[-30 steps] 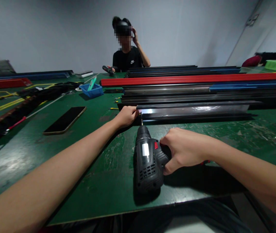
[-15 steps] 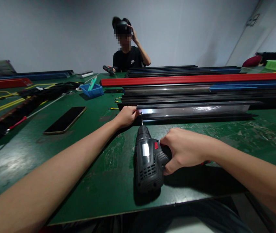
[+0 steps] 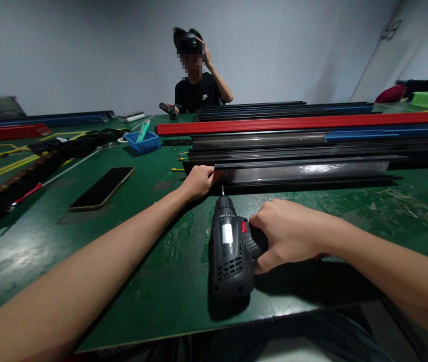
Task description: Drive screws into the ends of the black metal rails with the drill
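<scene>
My right hand (image 3: 287, 235) is wrapped round the grip of a black cordless drill (image 3: 231, 256), which lies on its side low over the green table. The drill's bit points away from me, at the left end of a dark, shiny metal profile (image 3: 274, 173). A small gap seems to show between bit and profile, and no light falls there. Closed on that same end of the profile is my left hand (image 3: 200, 181); its fingertips are partly hidden behind the edge.
Behind the profile lie more black profiles (image 3: 259, 151) and a long red profile (image 3: 304, 122). A phone (image 3: 103, 188) rests on the green table (image 3: 153, 301) at left, near a blue basket (image 3: 143, 143). Across the table sits a person (image 3: 199, 93) holding another drill (image 3: 169, 109).
The drill's bit has drawn back slightly from the profile, and its light on the metal has gone out. My left hand keeps its hold at the profile's end.
</scene>
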Available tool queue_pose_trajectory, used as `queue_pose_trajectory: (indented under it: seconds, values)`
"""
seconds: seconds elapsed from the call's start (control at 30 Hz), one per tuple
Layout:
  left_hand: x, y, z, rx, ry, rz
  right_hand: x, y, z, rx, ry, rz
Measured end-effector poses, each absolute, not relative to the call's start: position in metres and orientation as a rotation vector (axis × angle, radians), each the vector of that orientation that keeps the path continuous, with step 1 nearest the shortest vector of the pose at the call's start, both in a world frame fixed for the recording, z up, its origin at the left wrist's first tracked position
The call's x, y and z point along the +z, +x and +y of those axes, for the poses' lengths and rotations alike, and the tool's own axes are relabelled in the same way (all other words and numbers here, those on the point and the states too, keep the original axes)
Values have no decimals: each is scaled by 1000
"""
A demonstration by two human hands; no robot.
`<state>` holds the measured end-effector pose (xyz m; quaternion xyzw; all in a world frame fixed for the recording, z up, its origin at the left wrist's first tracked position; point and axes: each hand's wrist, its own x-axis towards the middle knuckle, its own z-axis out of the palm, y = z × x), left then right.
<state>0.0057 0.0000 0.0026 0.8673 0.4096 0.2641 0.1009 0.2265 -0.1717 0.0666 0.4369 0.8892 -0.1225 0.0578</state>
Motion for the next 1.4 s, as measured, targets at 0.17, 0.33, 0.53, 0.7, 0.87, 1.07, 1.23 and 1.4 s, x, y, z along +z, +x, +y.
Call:
queue_pose_trajectory:
  seconds: [0.17, 0.33, 0.53, 0.7, 0.87, 1.07, 1.23, 1.4]
  values:
    - [3, 7, 0, 794, 2555, 1185, 66, 227, -171, -392, 1330, 2684]
    - [3, 4, 2, 775, 2575, 1163, 66, 229, -170, -404, 1316, 2714]
    - [4, 2, 2, 767, 2563, 1143, 67, 227, -171, -425, 1332, 2689]
    - [5, 1, 2, 775, 2553, 1150, 68, 227, -171, -416, 1317, 2705]
    - [4, 1, 2, 779, 2559, 1137, 69, 227, -171, -411, 1302, 2683]
    - [4, 1, 3, 775, 2569, 1122, 69, 227, -171, -427, 1309, 2676]
    - [4, 1, 1, 772, 2556, 1152, 69, 226, -171, -439, 1328, 2658]
    - [5, 1, 0, 763, 2545, 1154, 69, 227, -170, -430, 1303, 2680]
